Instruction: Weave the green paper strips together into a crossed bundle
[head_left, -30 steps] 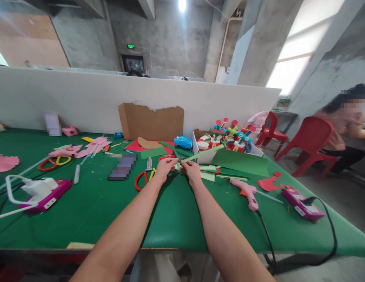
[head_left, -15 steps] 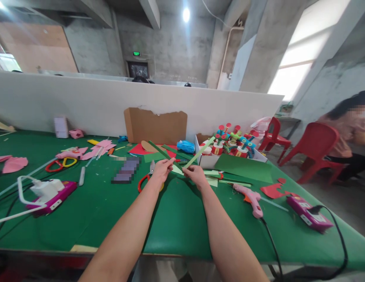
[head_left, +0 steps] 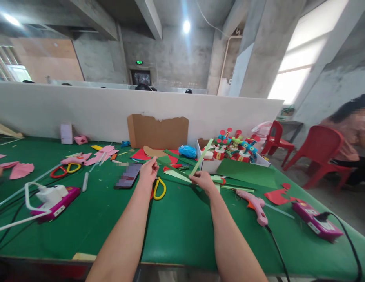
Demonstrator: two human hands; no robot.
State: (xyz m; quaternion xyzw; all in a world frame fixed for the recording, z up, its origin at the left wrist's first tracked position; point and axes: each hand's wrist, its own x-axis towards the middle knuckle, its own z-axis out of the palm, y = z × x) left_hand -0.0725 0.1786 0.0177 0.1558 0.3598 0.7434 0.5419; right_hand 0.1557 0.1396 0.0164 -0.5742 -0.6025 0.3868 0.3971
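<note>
Head view: scissors (head_left: 157,188) and glue gun (head_left: 254,205) flank hands (head_left: 176,176).

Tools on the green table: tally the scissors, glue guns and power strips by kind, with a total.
Scissors: 2, one red and yellow pair, one pair by the left hand
Glue guns: 1, pink
Power strips: 2, left and right
Total: 5

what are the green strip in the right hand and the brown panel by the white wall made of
The green strip, pinched in the right hand, looks like matte craft paper or thin card: flat, thin, stiff enough to stand up at a slant. The brown panel looks like plain cardboard: dull tan face, ragged torn top edge.
</note>
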